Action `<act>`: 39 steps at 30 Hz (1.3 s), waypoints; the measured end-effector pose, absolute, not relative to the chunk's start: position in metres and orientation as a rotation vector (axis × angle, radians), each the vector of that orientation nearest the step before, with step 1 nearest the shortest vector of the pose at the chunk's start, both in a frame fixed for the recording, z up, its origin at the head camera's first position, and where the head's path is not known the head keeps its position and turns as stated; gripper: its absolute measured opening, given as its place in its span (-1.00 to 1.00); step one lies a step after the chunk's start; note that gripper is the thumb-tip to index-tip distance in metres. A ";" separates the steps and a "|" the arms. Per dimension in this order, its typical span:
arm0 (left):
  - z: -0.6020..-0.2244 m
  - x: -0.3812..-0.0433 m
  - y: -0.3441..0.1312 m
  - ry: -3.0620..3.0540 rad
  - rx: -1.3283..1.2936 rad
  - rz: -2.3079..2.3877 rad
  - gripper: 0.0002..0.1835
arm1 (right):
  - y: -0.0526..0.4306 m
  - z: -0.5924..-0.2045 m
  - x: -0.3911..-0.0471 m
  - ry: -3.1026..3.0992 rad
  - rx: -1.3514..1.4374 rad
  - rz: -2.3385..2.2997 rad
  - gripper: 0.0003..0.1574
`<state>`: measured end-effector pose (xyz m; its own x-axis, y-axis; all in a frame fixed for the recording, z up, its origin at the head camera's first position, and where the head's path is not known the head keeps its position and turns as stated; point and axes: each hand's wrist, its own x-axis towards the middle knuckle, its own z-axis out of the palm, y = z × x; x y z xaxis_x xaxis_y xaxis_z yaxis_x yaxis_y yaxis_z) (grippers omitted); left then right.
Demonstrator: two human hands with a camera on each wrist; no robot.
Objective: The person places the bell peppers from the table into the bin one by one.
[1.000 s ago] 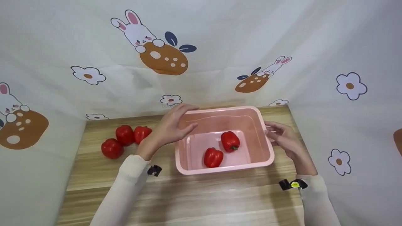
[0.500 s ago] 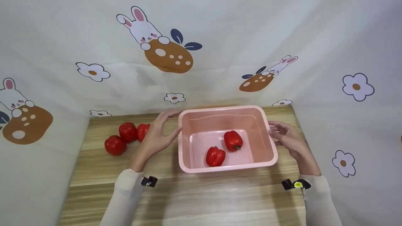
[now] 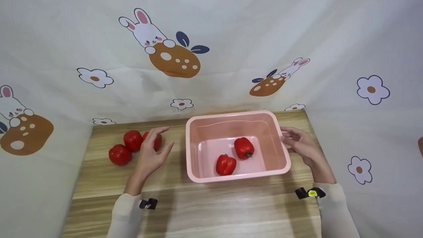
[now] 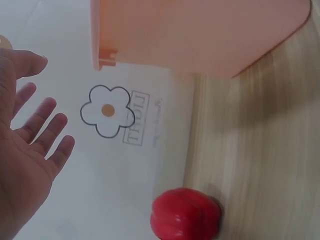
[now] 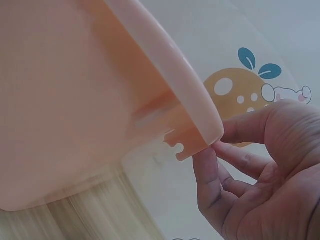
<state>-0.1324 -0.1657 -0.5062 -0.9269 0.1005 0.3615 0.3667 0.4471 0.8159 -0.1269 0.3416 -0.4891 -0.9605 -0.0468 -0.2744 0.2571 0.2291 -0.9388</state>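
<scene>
A pink plastic basin (image 3: 238, 178) stands on the table with two red bell peppers (image 3: 244, 148) lying on its bottom. At its right rim my right hand (image 3: 302, 145) grips the edge; the right wrist view shows the thumb on the outside of the rim (image 5: 175, 75) and fingers curled beneath it. My left hand (image 3: 150, 158) is off to the left of the basin, holding nothing, its fingers relaxed and apart. Just behind that hand is a red bell pepper (image 3: 158, 141), partly hidden by it in the head view. Two more red peppers (image 3: 133, 140) sit beside it.
The wood-grain table (image 3: 218, 208) is bordered by a pale cloth (image 3: 224, 33) printed with rabbits and flowers, at the back and both sides. The back cloth is close behind the basin.
My left hand has moved from over the basin's left rim leftward to the loose peppers. My right hand stays on the right rim, and the basin is nearly unmoved.
</scene>
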 end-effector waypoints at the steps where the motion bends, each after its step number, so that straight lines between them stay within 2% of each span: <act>1: -0.509 -0.132 -0.167 -2.428 -0.405 -1.467 -0.42 | 0.342 -0.489 -0.127 2.257 0.199 -1.801 -0.30; 13: -0.551 -0.114 -0.189 -2.382 -0.257 -1.478 -0.34 | 0.341 -0.490 -0.124 2.229 0.231 -1.820 -0.30; 22: -0.584 -0.094 -0.214 -2.227 -0.044 -1.475 -0.34 | 0.339 -0.492 -0.126 2.234 0.221 -1.852 -0.34; 30: -0.597 -0.076 -0.231 -2.158 0.269 -1.434 -0.33 | 0.342 -0.490 -0.123 2.246 0.231 -1.844 -0.33; 39: -0.622 -0.054 -0.244 -2.216 0.422 -1.396 -0.28 | 0.341 -0.491 -0.124 2.224 0.228 -1.859 -0.34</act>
